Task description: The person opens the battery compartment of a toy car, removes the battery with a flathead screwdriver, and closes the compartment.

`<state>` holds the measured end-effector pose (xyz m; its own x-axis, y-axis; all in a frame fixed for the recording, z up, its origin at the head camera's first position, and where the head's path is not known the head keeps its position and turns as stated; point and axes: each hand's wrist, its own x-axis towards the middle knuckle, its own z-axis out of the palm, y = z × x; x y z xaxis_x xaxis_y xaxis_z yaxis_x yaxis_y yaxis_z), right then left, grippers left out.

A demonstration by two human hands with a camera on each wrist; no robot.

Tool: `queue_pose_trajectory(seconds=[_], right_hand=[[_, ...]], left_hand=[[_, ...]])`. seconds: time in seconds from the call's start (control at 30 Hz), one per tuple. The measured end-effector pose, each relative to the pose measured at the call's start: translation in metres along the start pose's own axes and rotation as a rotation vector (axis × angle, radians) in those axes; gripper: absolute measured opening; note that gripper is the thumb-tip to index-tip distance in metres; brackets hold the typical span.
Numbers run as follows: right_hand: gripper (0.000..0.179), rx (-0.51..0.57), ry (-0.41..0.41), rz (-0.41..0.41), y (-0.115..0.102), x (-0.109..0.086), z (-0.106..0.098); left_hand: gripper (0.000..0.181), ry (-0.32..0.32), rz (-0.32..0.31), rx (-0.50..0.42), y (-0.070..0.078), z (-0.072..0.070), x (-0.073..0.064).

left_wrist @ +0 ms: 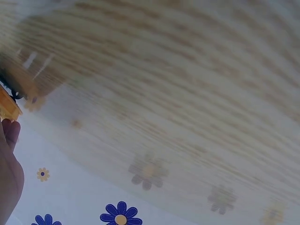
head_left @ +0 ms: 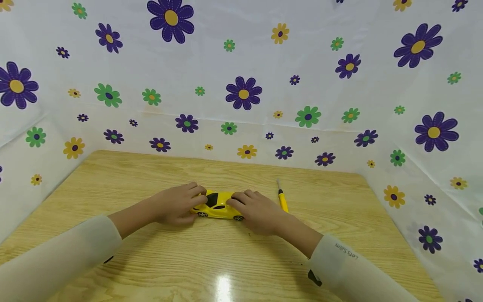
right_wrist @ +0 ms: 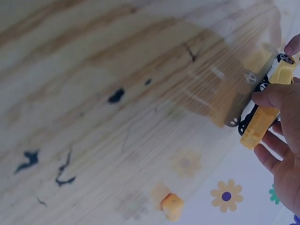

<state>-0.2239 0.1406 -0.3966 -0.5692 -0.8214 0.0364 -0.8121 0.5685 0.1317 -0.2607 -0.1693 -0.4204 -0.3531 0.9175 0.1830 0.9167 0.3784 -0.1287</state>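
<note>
A yellow toy car (head_left: 222, 211) with dark windows and black wheels stands on the wooden table between both hands. My left hand (head_left: 180, 205) grips one end of it, with fingers bent over the top. At the other end, my right hand (head_left: 260, 212) holds the car across its body. The right wrist view shows the thumb on the side of the toy car (right_wrist: 260, 125) nearer the camera and other fingers on the far side. Only a corner of the car (left_wrist: 8, 105) appears in the left wrist view, beside the left hand (left_wrist: 9, 173).
A screwdriver (head_left: 283, 202) with a yellow and black handle lies just beyond the right hand, its shaft pointing away. Dark marks (right_wrist: 117, 95) spot the glossy tabletop (head_left: 211, 268). Flower-printed white sheeting (head_left: 211, 63) walls the table at the back and sides.
</note>
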Motion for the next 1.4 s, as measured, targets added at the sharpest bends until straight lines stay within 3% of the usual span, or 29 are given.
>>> queue_pose_trajectory(seconds=[0.47,0.73,0.87,1.1,1.23,1.4], right_hand=[[0.054,-0.064,0.008,-0.036,-0.021,-0.005,-0.002],[0.050,-0.069,0.088,-0.090,-0.022,-0.010,0.001],[0.052,-0.006,0.123,-0.094,-0.018,-0.012,0.000],[0.056,0.206,0.071,-0.048,-0.010,-0.014,-0.008],[0.053,0.349,0.079,-0.016,-0.003,-0.015,-0.011],[0.041,0.482,0.108,0.016,0.005,-0.015,-0.012]], left_hand=[[0.038,0.013,0.002,-0.005,0.012,-0.002,-0.020],[0.037,0.040,0.009,-0.026,0.014,-0.004,-0.025],[0.033,0.065,0.002,-0.081,0.013,-0.005,-0.024],[0.039,0.091,-0.043,-0.159,0.014,-0.005,-0.027],[0.045,0.108,-0.075,-0.186,0.014,-0.006,-0.027],[0.038,0.138,-0.130,-0.238,0.012,-0.004,-0.026]])
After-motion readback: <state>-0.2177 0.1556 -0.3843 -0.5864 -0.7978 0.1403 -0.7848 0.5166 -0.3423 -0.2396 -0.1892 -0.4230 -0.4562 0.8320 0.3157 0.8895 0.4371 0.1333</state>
